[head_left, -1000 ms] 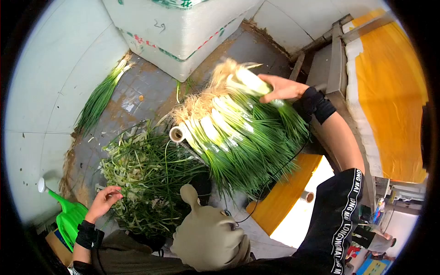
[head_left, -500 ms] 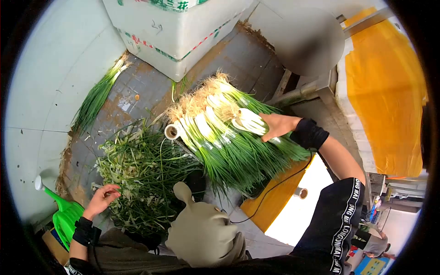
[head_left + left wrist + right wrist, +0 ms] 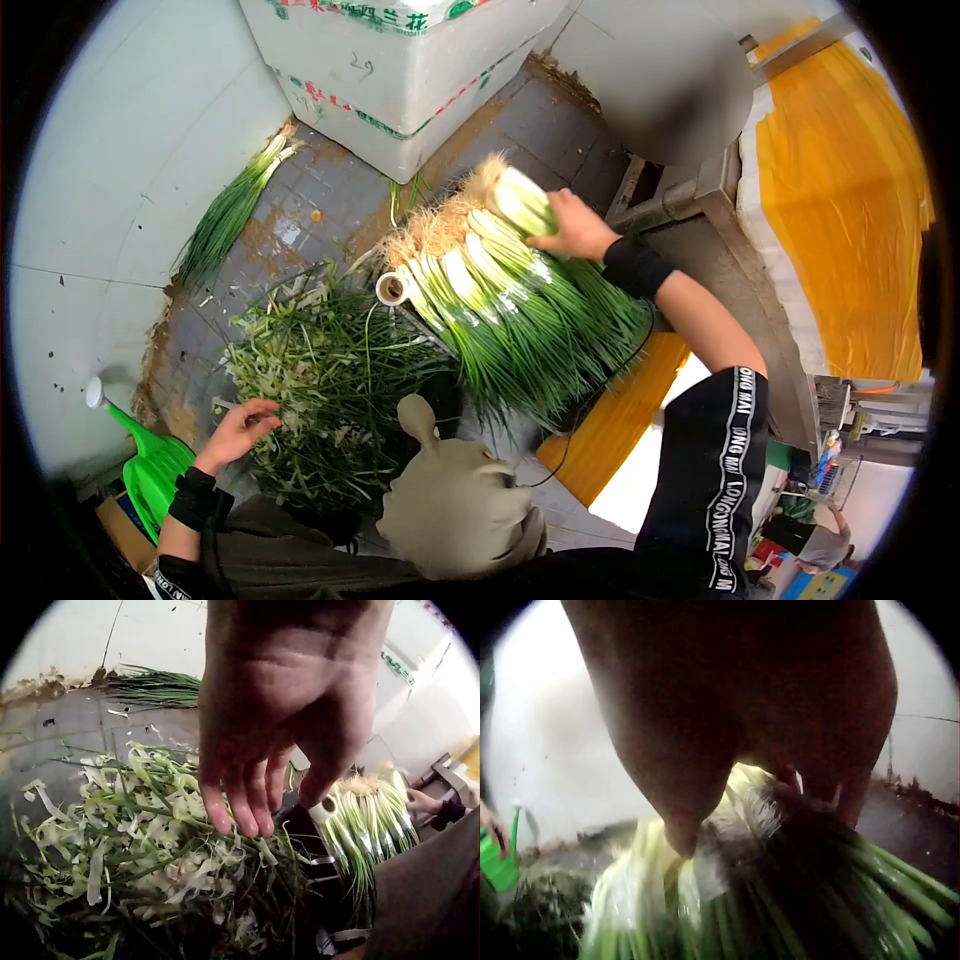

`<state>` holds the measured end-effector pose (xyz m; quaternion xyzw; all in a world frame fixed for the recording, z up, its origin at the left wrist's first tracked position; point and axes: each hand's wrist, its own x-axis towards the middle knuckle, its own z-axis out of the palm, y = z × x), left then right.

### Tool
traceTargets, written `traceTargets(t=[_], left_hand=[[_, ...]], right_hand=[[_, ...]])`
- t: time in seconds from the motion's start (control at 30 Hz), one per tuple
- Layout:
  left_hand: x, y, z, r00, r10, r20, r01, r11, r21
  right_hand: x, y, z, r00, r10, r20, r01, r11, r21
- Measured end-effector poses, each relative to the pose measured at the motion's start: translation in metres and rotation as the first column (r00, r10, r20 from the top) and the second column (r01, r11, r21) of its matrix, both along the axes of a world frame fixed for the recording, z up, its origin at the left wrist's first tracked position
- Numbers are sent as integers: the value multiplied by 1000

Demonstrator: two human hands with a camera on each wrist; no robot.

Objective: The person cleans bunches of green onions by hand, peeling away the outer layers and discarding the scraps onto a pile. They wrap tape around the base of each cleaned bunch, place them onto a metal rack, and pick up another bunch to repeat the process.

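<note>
Bundles of green onions [image 3: 520, 310] lie side by side in a pile, roots toward the upper left. My right hand [image 3: 578, 228] grips one bundle [image 3: 522, 203] near its white end, at the pile's upper right edge. In the right wrist view the dark right hand [image 3: 757, 712] has thumb and fingers around the wrapped stalks [image 3: 757, 802]. My left hand [image 3: 238, 434] hangs over a heap of leaf trimmings [image 3: 320, 390], fingers loosely bent and holding nothing; the left wrist view shows the same of this hand [image 3: 277, 727].
A white foam box [image 3: 400, 90] stands at the back. One loose bunch [image 3: 235, 215] lies by the left wall. A green watering can [image 3: 155, 485] is at lower left, a cardboard roll [image 3: 392, 289] by the pile, and a yellow-covered surface [image 3: 840, 200] at right.
The right hand carried its bundle down from the top of the pile, then up and left to the pile's upper edge. The left hand has barely moved.
</note>
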<state>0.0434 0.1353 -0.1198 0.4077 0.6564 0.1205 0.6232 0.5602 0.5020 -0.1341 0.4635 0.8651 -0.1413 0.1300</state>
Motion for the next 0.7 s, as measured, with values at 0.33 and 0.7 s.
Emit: traceTargets(t=[0.33, 0.7], left_hand=[[-4, -10, -6, 1000, -16, 4, 16, 998, 64], [-6, -19, 8, 990, -92, -106, 107, 983, 150]], right_hand=[[17, -21, -26, 996, -62, -71, 65, 997, 33], [-22, -35, 3, 922, -40, -385, 143, 959, 244]])
